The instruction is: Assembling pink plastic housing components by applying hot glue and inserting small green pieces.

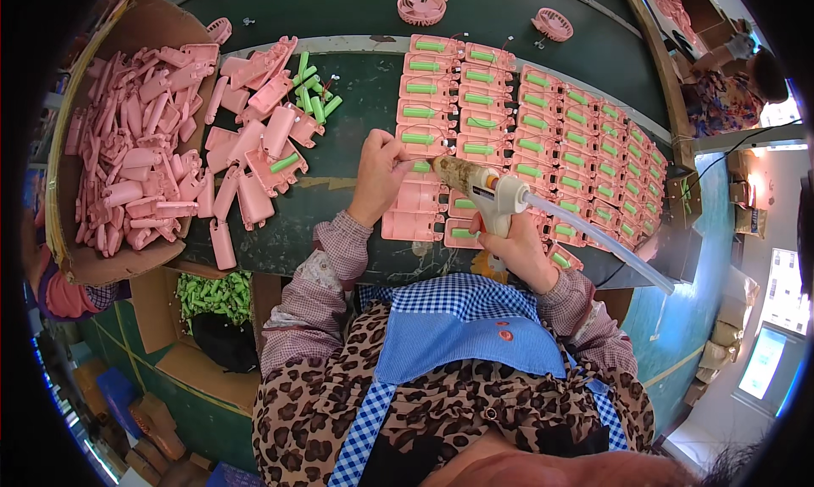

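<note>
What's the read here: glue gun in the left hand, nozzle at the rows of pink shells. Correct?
No, wrong hand: the head view shows the glue gun in the right hand. Nozzle at the rows of pink shells stands.

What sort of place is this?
Probably a small factory workshop: rows of matching pink shells with green cylinders in most, a cardboard box of pink parts, and a glue gun in the right hand.

The right hand (523, 251) grips a glue gun (493, 200) near the left hand (376, 177), above pink shells (410, 226) and green batteries (418, 112).
</note>
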{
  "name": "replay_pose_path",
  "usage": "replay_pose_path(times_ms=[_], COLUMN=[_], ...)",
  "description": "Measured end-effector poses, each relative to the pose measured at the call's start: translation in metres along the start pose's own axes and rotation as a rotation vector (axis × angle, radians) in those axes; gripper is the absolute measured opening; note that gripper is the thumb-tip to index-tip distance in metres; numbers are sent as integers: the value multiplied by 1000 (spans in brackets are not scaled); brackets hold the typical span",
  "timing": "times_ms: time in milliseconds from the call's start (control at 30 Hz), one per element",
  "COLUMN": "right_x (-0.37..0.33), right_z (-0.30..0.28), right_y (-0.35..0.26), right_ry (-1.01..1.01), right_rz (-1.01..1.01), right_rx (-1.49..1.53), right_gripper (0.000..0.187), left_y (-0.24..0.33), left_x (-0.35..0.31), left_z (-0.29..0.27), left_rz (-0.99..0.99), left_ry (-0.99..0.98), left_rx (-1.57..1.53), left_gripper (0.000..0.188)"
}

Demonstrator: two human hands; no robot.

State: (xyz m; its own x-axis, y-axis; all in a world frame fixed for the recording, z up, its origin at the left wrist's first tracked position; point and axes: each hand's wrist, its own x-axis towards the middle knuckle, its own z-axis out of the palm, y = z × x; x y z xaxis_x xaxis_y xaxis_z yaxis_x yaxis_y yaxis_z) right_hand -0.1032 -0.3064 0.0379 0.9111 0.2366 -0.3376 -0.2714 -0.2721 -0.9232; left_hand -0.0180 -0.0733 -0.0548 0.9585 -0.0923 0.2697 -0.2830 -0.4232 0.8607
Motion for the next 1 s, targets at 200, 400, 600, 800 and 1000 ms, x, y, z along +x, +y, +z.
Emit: replay_pose_path(times_ms=[200, 400, 600, 800, 1000], right_x=[1, -6, -11, -11, -14], right_z=[1, -1, 3, -1, -1], right_y=[1, 1, 9, 2, 0], right_ry=[-7, -4, 80, -29, -63], right_rz=[9, 6, -32, -40, -52], right_rx=[-50, -134, -118, -26, 43], right_gripper=[40, 36, 34, 38, 42], left_y=[-1, -2, 0, 6, 6], left_x=[-1, -1, 0, -2, -20], left_z=[0, 1, 0, -21, -68], left_rz=[-2, 11, 5, -45, -110], left_ry=[5, 17, 11, 54, 300], left_rx=[-7, -4, -24, -185, 11], left_gripper=[19, 18, 17, 15, 10])
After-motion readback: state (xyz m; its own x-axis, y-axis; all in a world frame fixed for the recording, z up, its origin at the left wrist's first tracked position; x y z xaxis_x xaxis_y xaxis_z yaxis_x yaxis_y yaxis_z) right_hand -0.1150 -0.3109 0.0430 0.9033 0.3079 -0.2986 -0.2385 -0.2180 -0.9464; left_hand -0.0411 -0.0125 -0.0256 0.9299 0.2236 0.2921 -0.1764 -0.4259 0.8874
